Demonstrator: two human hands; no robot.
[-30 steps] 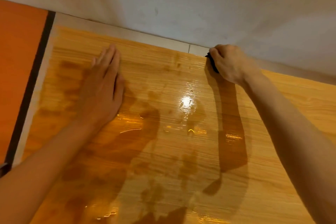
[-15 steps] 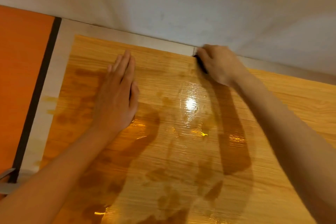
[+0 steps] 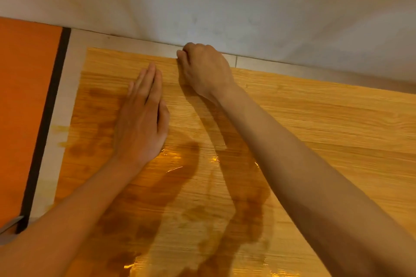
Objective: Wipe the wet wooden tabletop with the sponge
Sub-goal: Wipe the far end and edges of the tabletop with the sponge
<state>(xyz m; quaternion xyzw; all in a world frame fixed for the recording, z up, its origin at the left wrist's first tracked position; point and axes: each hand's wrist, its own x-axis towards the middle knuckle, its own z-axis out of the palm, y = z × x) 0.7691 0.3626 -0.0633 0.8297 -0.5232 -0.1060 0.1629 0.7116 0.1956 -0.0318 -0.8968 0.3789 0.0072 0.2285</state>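
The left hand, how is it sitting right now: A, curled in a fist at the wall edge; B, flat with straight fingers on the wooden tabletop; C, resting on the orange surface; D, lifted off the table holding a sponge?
B: the left hand lies palm down with straight fingers on the wooden tabletop, while the right hand is the curled one by the wall.
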